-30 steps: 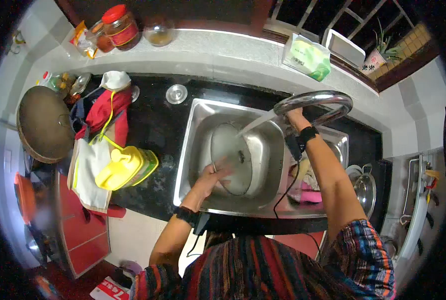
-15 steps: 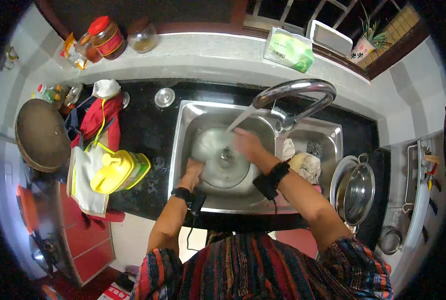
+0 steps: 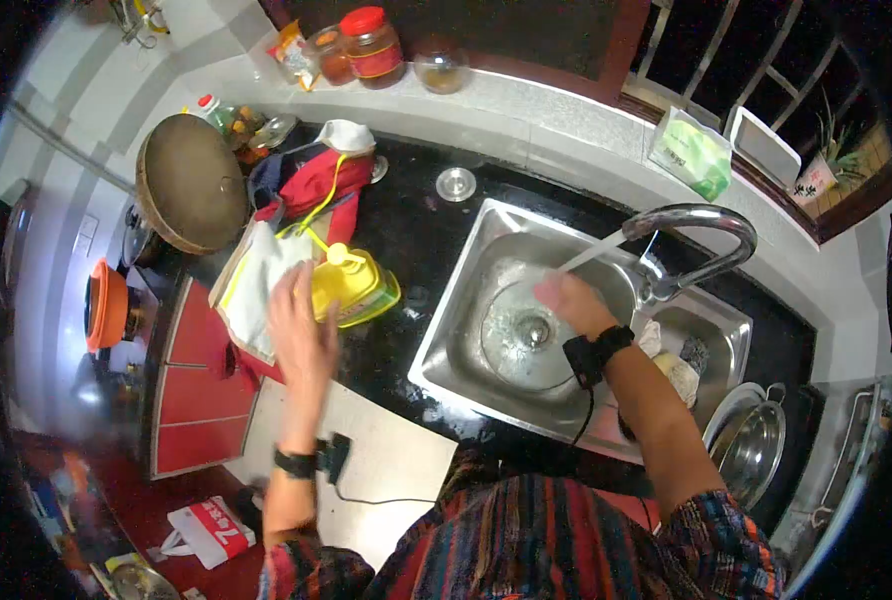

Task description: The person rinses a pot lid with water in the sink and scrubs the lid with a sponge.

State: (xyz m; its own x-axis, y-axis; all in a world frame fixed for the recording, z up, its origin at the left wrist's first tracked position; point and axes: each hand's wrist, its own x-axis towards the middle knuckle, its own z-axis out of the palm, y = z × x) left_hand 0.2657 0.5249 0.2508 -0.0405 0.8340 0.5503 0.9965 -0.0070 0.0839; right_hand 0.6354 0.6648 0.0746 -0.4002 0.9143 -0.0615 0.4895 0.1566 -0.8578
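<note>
My left hand (image 3: 303, 325) is over the counter's left edge with its fingers stretched out, in front of a white cloth (image 3: 261, 290) and beside a yellow jug (image 3: 351, 287) with a pump top. It holds nothing that I can see. My right hand (image 3: 578, 303) is above the steel sink (image 3: 456, 345), below the stream from the curved faucet (image 3: 696, 215). Its fingertips look pinkish and blurred, so I cannot tell whether they hold anything. Under that hand, water swirls round the drain (image 3: 534, 331). Both wrists wear black bands with small boxes and cables.
The smaller basin at right holds a pale cloth (image 3: 678, 377) and a dark scrubber (image 3: 695, 352). Metal pans (image 3: 751, 455) lean beside it. At left stand a brown wok (image 3: 191, 185) and a red cloth (image 3: 316, 187). Jars (image 3: 374, 50) and a tissue pack (image 3: 688, 155) line the ledge.
My left hand has left the sink and moved left to the yellow jug. My right hand stays over the sink near the stream. The view has turned leftward.
</note>
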